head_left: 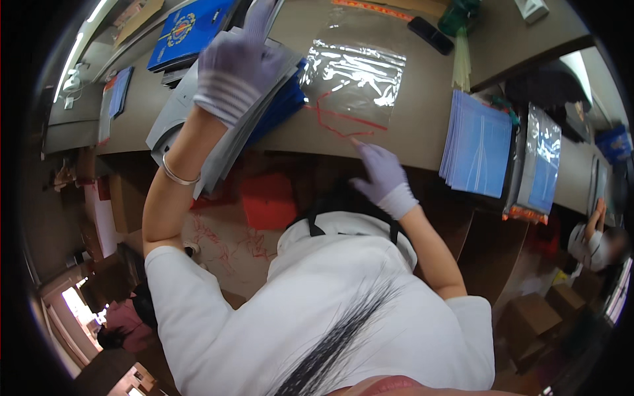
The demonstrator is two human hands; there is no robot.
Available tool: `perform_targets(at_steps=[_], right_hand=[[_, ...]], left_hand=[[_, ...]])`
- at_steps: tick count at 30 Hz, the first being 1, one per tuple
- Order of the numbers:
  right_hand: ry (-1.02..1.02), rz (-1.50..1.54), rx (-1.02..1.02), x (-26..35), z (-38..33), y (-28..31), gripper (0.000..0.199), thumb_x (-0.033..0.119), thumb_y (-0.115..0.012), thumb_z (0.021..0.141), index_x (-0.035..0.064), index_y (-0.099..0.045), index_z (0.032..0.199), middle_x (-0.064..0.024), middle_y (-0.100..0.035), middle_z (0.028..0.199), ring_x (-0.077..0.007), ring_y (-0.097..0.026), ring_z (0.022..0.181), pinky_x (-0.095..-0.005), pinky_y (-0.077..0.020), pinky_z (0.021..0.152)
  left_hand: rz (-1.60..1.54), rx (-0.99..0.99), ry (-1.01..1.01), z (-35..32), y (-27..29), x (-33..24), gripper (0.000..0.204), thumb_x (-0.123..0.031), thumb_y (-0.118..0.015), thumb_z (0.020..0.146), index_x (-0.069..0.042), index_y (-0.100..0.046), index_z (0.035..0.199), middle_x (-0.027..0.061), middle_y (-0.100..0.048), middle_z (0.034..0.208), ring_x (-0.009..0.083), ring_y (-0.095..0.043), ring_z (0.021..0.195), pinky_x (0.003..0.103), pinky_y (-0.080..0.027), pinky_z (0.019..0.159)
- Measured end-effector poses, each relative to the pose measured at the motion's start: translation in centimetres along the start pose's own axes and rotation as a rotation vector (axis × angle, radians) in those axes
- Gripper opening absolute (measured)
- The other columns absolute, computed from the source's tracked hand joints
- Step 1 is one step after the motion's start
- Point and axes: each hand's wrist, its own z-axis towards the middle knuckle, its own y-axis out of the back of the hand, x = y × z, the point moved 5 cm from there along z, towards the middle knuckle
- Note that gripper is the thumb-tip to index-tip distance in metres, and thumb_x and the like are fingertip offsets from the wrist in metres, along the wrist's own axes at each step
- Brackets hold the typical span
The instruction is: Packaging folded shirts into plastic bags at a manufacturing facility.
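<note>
My left hand (234,69), in a pale lilac knit glove with a striped cuff, is over a fanned stack of grey folders (179,112). It appears to grip the upper part of the stack, though the undersides of its fingers are hidden. Blue folders (281,102) show along the stack's right side. At the table's front edge is my right hand (383,173), also gloved, with thumb and index finger apart. Its bare index fingertip meets a thin, crooked red strip (328,127). Just beyond lies a clear plastic bag (356,76) with a red line along its near edge.
Blue printed folders (191,33) lie at the back left. A dark phone (430,35) rests beyond the bag. Stacked blue sheets (479,145) and a bagged pack (538,165) are at right. Red scraps litter the floor (224,254) by a red box (269,201). Another person (594,247) is far right.
</note>
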Motion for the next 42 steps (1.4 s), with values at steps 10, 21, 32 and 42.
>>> perform_targets(at_steps=[10,21,32,42], right_hand=[[-0.740,0.001,-0.622,-7.4,-4.9,-0.5,0.024,0.015,-0.050,0.087,-0.0009,-0.054,0.105,-0.0138,-0.060,0.091,-0.0229,-0.058,0.091,-0.0343,-0.0468,0.077],[-0.710,-0.331,-0.679,-7.3,-27.8,7.8,0.030,0.017,-0.054,0.087,-0.0059,-0.053,0.106,-0.0170,-0.058,0.106,-0.0258,-0.057,0.091,-0.0338,-0.0439,0.081],[-0.795,0.002,-0.583,-9.0,-27.1,5.8,0.028,0.022,-0.057,0.084,-0.0033,-0.057,0.098,-0.0155,-0.060,0.096,-0.0277,-0.057,0.084,-0.0374,-0.0433,0.080],[-1.041,0.486,-0.436,-11.9,-23.4,3.0,0.021,0.018,-0.055,0.085,-0.0022,-0.059,0.091,-0.0129,-0.062,0.077,-0.0213,-0.060,0.062,-0.0313,-0.0477,0.056]], left_hand=[[-1.695,-0.331,-0.453,1.3,0.0,-13.8,0.026,-0.012,-0.060,0.072,-0.005,-0.054,0.096,0.0110,-0.059,0.074,0.0268,-0.057,0.063,0.033,-0.049,0.058],[-0.487,0.420,-0.413,-4.8,-36.2,-8.5,0.016,-0.020,-0.056,0.075,-0.009,-0.057,0.086,0.0118,-0.054,0.091,0.0325,-0.051,0.092,0.040,-0.043,0.076],[-1.073,0.707,0.281,1.2,-43.0,-16.3,0.028,-0.023,-0.050,0.079,-0.001,-0.063,0.091,0.0145,-0.063,0.077,0.0223,-0.058,0.067,0.032,-0.046,0.066],[-1.057,-0.066,0.245,5.7,-31.1,-7.9,0.014,-0.014,-0.054,0.081,-0.003,-0.060,0.086,0.0134,-0.060,0.076,0.0221,-0.058,0.068,0.031,-0.046,0.065]])
